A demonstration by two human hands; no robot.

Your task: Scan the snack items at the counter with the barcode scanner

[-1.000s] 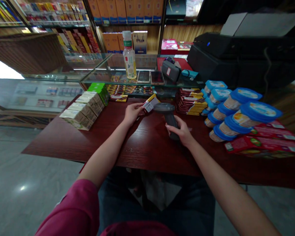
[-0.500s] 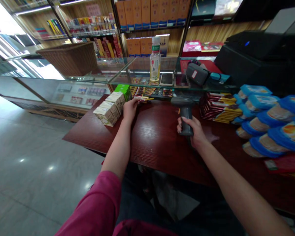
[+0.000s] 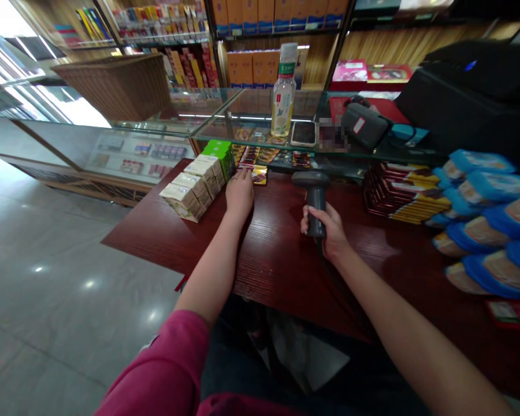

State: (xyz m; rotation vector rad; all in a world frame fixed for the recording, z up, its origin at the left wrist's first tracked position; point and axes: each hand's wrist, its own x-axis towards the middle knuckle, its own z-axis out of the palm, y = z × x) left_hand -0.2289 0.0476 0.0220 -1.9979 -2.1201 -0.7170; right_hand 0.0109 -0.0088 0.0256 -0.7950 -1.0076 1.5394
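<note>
My left hand lies palm down at the table's far edge, beside the green and cream boxes. Its fingers are stretched over the left part of a flat yellow and dark-red snack packet, which rests on the wood; the fingertips are partly hard to see. In my right hand is a dark grey barcode scanner, held upright by its handle above the table, with its cable hanging below. To the scanner's right stands a stack of similar yellow and dark-red packets.
Cream boxes and a green box form a row at left on the brown table. Blue-lidded tubs are piled at right. Behind, a glass counter bears a drink bottle, a phone and a wicker basket.
My left hand has lowered the packet, which was tilted in its fingers, flat onto the table. The scanner in my right hand has shifted slightly left. The camera view has shifted a little.
</note>
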